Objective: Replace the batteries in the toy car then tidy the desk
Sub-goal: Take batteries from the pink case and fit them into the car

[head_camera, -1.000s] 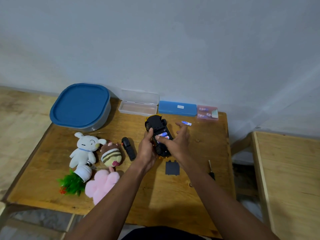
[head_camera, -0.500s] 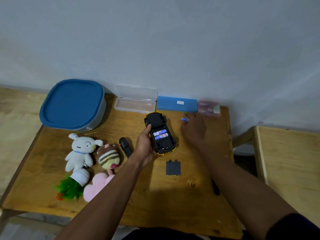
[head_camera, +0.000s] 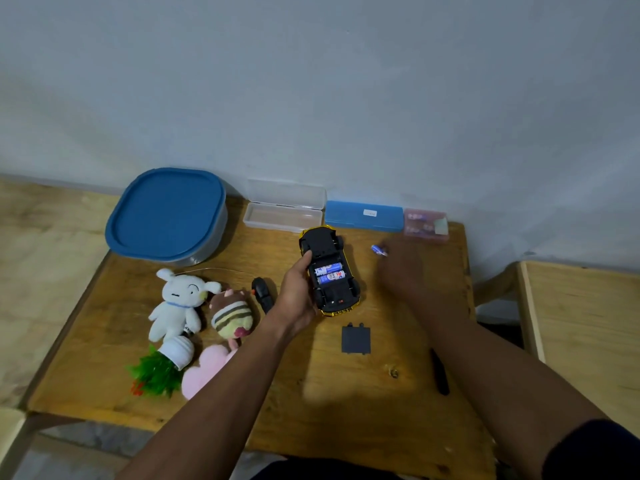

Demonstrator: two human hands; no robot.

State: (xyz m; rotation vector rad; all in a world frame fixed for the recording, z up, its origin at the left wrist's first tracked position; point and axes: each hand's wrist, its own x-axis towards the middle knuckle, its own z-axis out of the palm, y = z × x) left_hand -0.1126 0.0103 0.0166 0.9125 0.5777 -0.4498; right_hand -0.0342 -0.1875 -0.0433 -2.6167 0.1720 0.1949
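The yellow toy car (head_camera: 329, 273) lies upside down on the wooden desk (head_camera: 346, 403). Its battery bay is open, with two blue-and-white batteries side by side inside. My left hand (head_camera: 297, 299) grips the car's left side. My right hand (head_camera: 398, 268) is blurred just right of the car. Its fingertips are at a loose blue battery (head_camera: 379, 250), and I cannot tell whether they pinch it. The dark battery cover (head_camera: 356, 339) lies flat in front of the car. A dark screwdriver (head_camera: 440, 375) shows beside my right forearm.
Along the wall stand a blue-lidded container (head_camera: 166, 214), an open clear case (head_camera: 282, 213), a blue case (head_camera: 363, 215) and a pink box (head_camera: 425, 225). A black remote (head_camera: 261, 294), plush toys (head_camera: 180, 303) and a toy plant (head_camera: 156, 372) lie left. Another table (head_camera: 588, 323) stands right.
My right hand left the car's battery bay and reached right to the loose battery. My left hand kept holding the car. The camera shifted slightly.
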